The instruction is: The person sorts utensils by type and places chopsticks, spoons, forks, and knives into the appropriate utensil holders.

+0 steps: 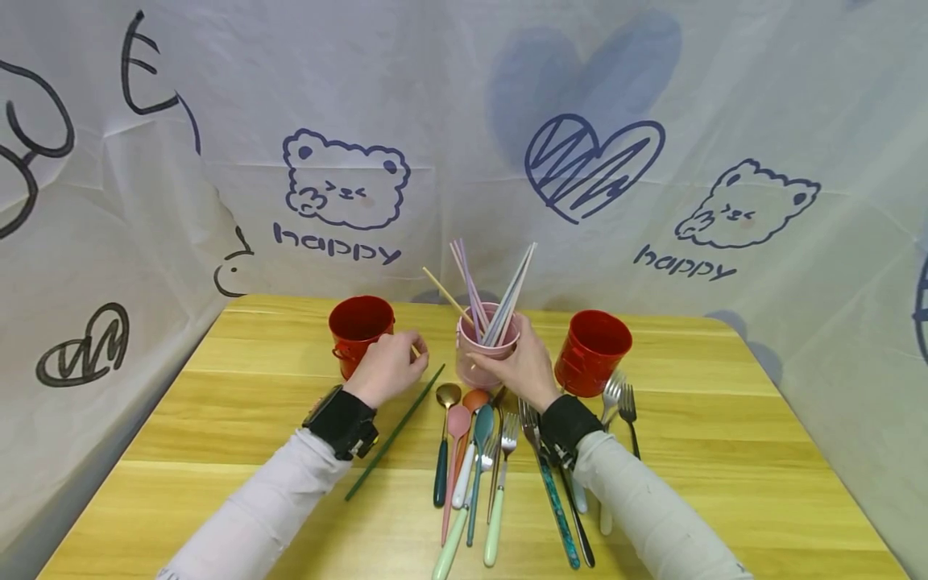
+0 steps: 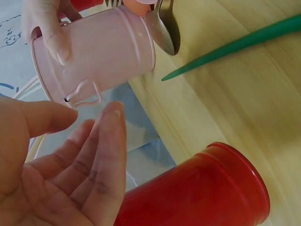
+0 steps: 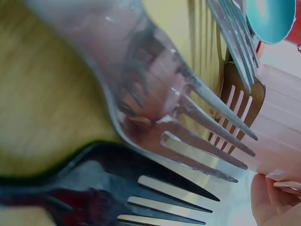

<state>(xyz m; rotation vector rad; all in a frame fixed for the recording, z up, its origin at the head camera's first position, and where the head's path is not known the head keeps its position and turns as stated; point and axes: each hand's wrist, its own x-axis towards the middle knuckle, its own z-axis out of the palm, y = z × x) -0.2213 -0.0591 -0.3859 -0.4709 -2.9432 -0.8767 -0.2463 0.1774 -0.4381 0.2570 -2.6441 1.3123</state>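
Note:
A pink bucket (image 1: pixel 478 373) stands at the table's back middle, with several pale chopsticks (image 1: pixel 507 294) and a yellowish one (image 1: pixel 444 290) leaning in it. My right hand (image 1: pixel 525 366) grips it from the right side, thumb across its front; the left wrist view shows that thumb on the bucket's wall. Beside the left red bucket (image 1: pixel 350 354) is my left hand (image 1: pixel 391 362). In the left wrist view its thumb and fingers (image 2: pixel 110 146) are apart, with nothing between them, close to the pink bucket's handle loop. A green chopstick (image 1: pixel 395 435) lies on the table just below this hand.
Another red bucket (image 1: pixel 590 362) stands right of the pink one. Several spoons (image 1: pixel 458 420) and forks (image 1: pixel 510 435) lie in front of the pink bucket. More forks (image 1: pixel 627 405) lie beneath and beside my right forearm. A white cloth wall (image 1: pixel 464 105) rises behind the table.

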